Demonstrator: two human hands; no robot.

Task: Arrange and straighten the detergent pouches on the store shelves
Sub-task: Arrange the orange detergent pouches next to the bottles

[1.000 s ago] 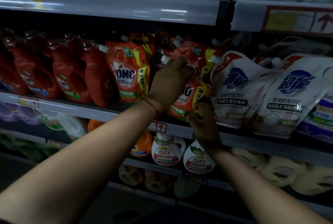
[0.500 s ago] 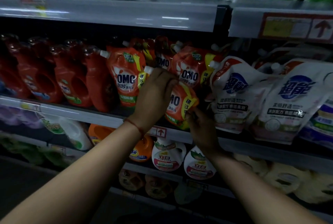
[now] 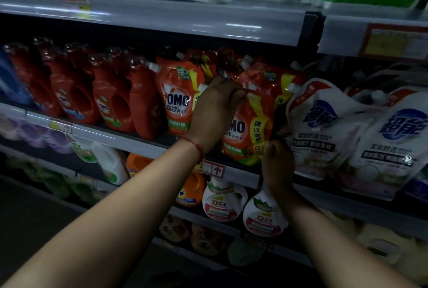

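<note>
An orange-red OMO detergent pouch (image 3: 251, 130) is held at the front edge of the middle shelf (image 3: 129, 142), tilted slightly with its top leaning left; its upper edge is gripped and its lower right corner is pinched. A yellow band is printed down its right side. Just to its left, a second OMO pouch (image 3: 177, 98) stands upright with a white spout at its top left corner. Behind the held pouch, a third OMO pouch (image 3: 268, 79) is seen leaning. To the right, two white pouches with blue lettering (image 3: 324, 125) (image 3: 391, 139) lean forward over the shelf edge.
</note>
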